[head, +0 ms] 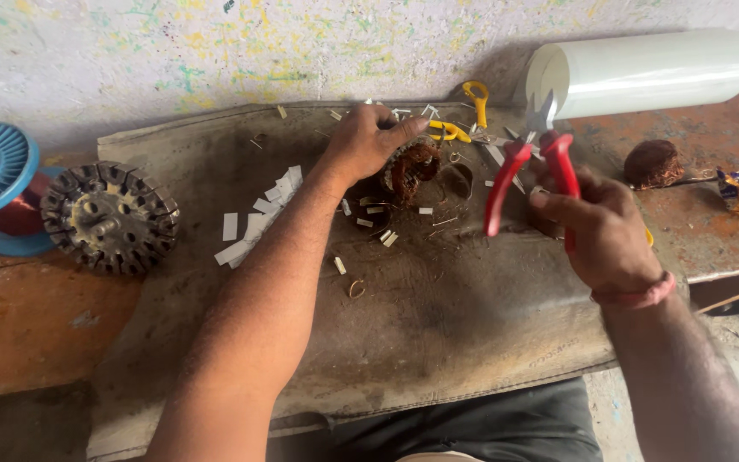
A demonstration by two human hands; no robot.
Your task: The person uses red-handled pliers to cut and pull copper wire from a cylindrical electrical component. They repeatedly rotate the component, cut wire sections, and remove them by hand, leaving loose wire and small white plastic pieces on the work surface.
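My left hand [368,141] clamps over the copper-wound stator [412,168]; my right hand [596,227] grips red-handled pliers [530,167], handles spread, best closed squarely on one strand.

Open mat is left below and between the hands [369,141], near the body. Beyond the left hand, passage is blocked by yellow-handled scissors [464,120] and a white plastic film roll [652,73]. Further left, scattered white paper strips [258,218] and a round slotted metal stator core [109,218] are met.
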